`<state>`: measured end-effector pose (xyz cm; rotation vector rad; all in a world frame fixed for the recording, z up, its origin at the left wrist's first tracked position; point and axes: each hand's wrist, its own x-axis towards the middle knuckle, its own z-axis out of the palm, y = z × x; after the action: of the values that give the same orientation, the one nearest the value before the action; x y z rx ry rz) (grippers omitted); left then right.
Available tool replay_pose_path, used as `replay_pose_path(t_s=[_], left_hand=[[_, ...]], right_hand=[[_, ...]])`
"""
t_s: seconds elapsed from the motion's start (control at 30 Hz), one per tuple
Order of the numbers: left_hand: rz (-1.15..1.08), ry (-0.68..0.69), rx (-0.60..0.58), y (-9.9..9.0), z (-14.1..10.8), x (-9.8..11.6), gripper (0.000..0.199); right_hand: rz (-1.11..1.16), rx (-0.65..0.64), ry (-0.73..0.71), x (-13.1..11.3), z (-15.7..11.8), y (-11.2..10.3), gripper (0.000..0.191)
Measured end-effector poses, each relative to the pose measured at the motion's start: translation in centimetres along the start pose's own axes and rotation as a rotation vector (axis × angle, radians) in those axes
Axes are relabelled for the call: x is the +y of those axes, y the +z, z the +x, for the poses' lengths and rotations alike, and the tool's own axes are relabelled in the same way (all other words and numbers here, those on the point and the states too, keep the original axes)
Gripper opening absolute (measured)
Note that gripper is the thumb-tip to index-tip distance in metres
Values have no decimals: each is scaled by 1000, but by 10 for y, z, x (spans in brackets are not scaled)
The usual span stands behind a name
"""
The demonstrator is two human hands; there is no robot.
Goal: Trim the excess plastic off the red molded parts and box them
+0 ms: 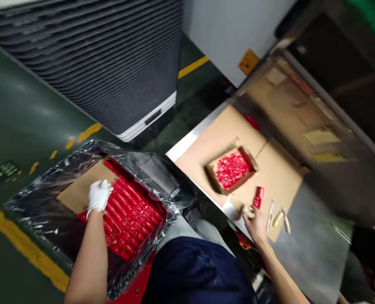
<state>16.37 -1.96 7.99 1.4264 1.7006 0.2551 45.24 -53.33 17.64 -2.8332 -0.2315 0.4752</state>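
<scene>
Fingers of the right hand [255,223] appear closed on the lower end of a red part [259,196] at the counter [316,228], seen from the head view. Beyond them and to their left sits a small carton [242,182] of loose red pieces; just to their right lie a slim tool [270,214] and pliers [284,220], partly blurred. Well apart, the left hand [99,196], in a white glove, bends its fingers over packed rows of red parts [132,217], beside a cardboard sheet [79,190]; whether they grip anything cannot be told. Around those fingers spreads a box lined with dark plastic [32,211]. Judged by its glossy look, the red part is probably light, stiff and a little slippery against a glove, best taken around its middle rather than by the tip
</scene>
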Motion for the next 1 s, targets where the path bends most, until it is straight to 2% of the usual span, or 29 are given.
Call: replay_pose_path(t_s=[0.1,0.17,0.23,0.3,0.4,0.5,0.53,0.63,0.7,0.77,0.87,0.93,1.0], left_hand=[[-57,-58,-85,0,-48,-7,6],[-79,-56,-106,3,-79,-6,6],[-94,-20,-128,10,-108,5,12],[-100,51,-173,25,-137,27,20],[-105,203,-297,58,-190,74,32],[-138,334,-485,105,-260,122,32],[-197,332,-597,122,-285,135,31],[-285,340,-830,170,-356,164,32],[-322,338,-903,193,-393,177,34],[-348,325,-934,205,-419,188,29],[-356,294,-960,206,-440,200,29],[-380,263,-964,201,-444,205,32],[-418,253,-964,194,-443,207,33]], right_hand=[[15,-8,34,13,12,11,34],[36,8,69,18,21,10,33],[60,53,130,21,33,1,36],[92,87,200,26,48,-10,40],[183,55,253,34,66,-26,39],[335,-26,229,34,69,-36,36],[400,-57,200,32,65,-39,35],[619,-171,49,15,35,-49,34],[749,-246,-80,0,7,-58,39],[838,-303,-196,-12,-20,-68,46],[869,-353,-291,-14,-41,-82,50],[818,-356,-277,-1,-37,-88,45],[718,-305,-179,20,-20,-88,37]])
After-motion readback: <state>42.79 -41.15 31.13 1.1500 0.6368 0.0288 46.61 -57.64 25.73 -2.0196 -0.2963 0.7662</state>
